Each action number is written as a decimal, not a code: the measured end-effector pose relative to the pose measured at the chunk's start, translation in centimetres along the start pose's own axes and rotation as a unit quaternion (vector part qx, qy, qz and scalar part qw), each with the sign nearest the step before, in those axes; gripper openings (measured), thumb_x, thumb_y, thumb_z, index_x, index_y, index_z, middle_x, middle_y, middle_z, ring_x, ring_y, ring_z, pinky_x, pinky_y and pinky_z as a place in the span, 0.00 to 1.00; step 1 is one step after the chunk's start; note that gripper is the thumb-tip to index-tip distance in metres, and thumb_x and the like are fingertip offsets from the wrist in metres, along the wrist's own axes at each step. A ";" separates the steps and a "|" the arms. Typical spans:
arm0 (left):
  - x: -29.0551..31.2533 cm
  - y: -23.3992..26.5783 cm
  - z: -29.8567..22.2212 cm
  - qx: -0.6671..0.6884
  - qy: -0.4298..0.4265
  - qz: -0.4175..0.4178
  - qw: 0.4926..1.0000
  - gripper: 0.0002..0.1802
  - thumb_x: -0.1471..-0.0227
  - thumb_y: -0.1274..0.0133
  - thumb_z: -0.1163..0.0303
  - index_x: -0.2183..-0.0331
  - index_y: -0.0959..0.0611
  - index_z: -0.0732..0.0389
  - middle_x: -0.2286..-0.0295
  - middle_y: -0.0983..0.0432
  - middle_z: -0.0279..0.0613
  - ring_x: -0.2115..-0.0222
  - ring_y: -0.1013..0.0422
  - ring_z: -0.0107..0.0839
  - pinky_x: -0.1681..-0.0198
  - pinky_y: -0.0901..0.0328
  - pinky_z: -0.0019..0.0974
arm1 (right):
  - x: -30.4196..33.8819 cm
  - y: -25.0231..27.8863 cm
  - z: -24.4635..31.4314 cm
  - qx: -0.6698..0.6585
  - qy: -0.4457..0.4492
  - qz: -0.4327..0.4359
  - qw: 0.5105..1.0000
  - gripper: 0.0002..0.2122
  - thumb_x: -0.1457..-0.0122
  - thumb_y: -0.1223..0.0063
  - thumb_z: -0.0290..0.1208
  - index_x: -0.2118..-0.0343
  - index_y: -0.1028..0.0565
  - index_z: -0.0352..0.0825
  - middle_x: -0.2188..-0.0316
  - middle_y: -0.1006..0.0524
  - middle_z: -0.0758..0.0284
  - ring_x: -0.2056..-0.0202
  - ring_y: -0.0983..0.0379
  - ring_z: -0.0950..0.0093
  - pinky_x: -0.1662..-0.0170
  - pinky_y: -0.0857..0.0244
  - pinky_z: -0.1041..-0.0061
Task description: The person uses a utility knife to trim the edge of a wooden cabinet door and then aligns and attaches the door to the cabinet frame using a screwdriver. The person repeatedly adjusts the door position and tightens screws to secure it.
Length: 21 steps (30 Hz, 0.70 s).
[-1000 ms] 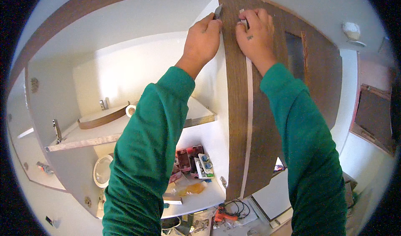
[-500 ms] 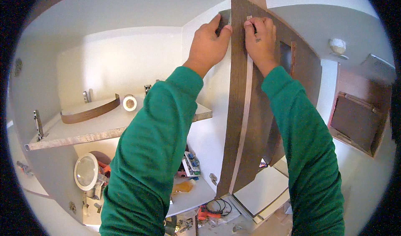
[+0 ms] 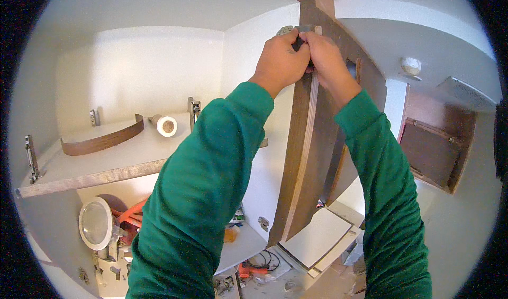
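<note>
Both hands are raised together at the upper edge of a dark wood-grain cabinet panel. My left hand is closed around a small dark grey piece; its kind I cannot make out. Right beside it, my right hand has its fingers bent in against the same spot, touching or almost touching the left fingers. What these fingers grip is hidden. A pale edge strip runs down the panel's length below the hands.
Left of my arms, a shelf bears a curved brown strip, a round white fitting and metal hinges. Beneath are a round lamp and orange pieces. White boards, a black cable and scraps lie below.
My hands were apart on either side of the panel edge. They have come together at its top, the left moving right and slightly down. The view has shifted a little.
</note>
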State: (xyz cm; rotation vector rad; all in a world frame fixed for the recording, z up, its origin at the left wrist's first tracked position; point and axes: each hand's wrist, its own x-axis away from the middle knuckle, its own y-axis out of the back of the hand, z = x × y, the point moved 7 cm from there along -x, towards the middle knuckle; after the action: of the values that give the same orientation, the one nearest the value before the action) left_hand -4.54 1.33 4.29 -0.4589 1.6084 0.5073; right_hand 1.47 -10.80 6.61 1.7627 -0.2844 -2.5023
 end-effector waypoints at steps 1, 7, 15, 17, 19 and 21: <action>0.1 0.1 0.1 0.000 0.015 0.008 1.000 0.27 0.46 0.46 0.60 0.50 0.20 0.70 0.66 0.19 0.64 0.65 0.19 0.47 0.58 0.27 0.39 | 0.0 -0.2 -0.2 -0.023 -0.016 -0.009 1.000 0.12 0.38 0.52 0.35 0.65 0.21 0.31 0.69 0.22 0.61 0.71 0.23 0.71 0.75 0.32 0.71; 0.2 0.6 0.4 0.014 0.023 -0.011 1.000 0.33 0.54 0.45 0.59 0.51 0.21 0.75 0.67 0.20 0.66 0.62 0.21 0.54 0.53 0.28 0.44 | 1.9 -1.1 1.3 -0.157 -0.075 -0.023 0.985 0.09 0.38 0.48 0.34 0.64 0.22 0.33 0.71 0.23 0.67 0.73 0.26 0.75 0.73 0.33 0.73; 0.4 0.3 0.7 0.044 0.042 0.001 0.998 0.33 0.53 0.46 0.58 0.50 0.21 0.74 0.63 0.21 0.70 0.59 0.22 0.56 0.51 0.29 0.43 | 2.0 -0.8 1.4 -0.143 -0.091 -0.010 0.985 0.10 0.39 0.47 0.33 0.62 0.22 0.31 0.70 0.23 0.66 0.70 0.26 0.75 0.71 0.32 0.73; 0.4 0.3 1.0 0.036 0.045 0.005 0.998 0.33 0.51 0.46 0.58 0.50 0.21 0.73 0.63 0.21 0.69 0.61 0.21 0.54 0.53 0.28 0.42 | 2.0 -1.2 0.8 -0.180 -0.135 -0.003 0.974 0.10 0.39 0.46 0.33 0.62 0.23 0.31 0.70 0.24 0.66 0.70 0.26 0.75 0.72 0.32 0.72; 0.1 0.4 1.0 -0.001 0.025 0.000 1.000 0.31 0.49 0.46 0.58 0.49 0.21 0.71 0.66 0.20 0.67 0.65 0.19 0.49 0.57 0.27 0.40 | 2.1 -1.2 1.7 -0.153 -0.104 -0.023 0.982 0.10 0.39 0.48 0.32 0.66 0.22 0.30 0.71 0.23 0.64 0.72 0.24 0.72 0.73 0.31 0.70; 0.0 0.4 1.3 -0.001 0.028 0.005 1.000 0.31 0.48 0.46 0.58 0.49 0.21 0.71 0.66 0.19 0.67 0.66 0.18 0.47 0.58 0.26 0.39 | 1.7 -1.2 1.8 -0.127 -0.063 -0.025 0.990 0.10 0.39 0.50 0.31 0.68 0.21 0.29 0.72 0.22 0.62 0.73 0.24 0.71 0.74 0.30 0.69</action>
State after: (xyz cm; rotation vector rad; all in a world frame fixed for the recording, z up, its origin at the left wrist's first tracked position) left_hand -3.70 2.39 4.25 -0.4708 1.6637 0.5075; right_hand -0.74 -9.70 5.41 1.5374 0.0715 -2.5533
